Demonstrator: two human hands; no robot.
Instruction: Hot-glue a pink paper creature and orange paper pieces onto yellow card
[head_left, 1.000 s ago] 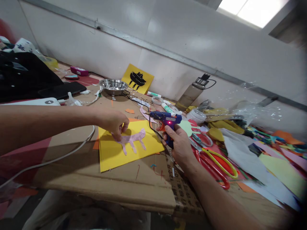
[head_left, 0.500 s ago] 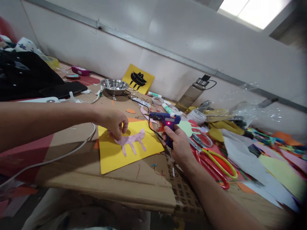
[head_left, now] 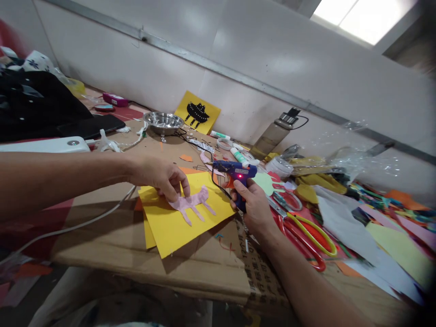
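My right hand (head_left: 256, 206) grips a blue hot glue gun (head_left: 240, 170) by its handle. A red light glows on its side, and its nozzle points left over the far edge of the yellow card (head_left: 177, 238). On that card lies a pink paper cutout (head_left: 194, 202) with leg-like strips. My left hand (head_left: 166, 179) reaches in from the left, its closed fingers pinching the cutout's upper left end. Beneath the top yellow card, the edge of another yellow sheet (head_left: 149, 234) shows.
Scissors with red handles (head_left: 301, 243) and others with yellow handles (head_left: 329, 236) lie right of my right hand, near paper scraps. A metal bowl (head_left: 163, 121), a bottle (head_left: 272, 134) and a yellow card with a black cutout (head_left: 211, 113) stand behind. A white cord (head_left: 91, 220) crosses the left side.
My left hand has moved slightly right with the pink cutout. The top yellow card has turned and shifted right, uncovering part of the sheet below. The glue gun has hardly moved.
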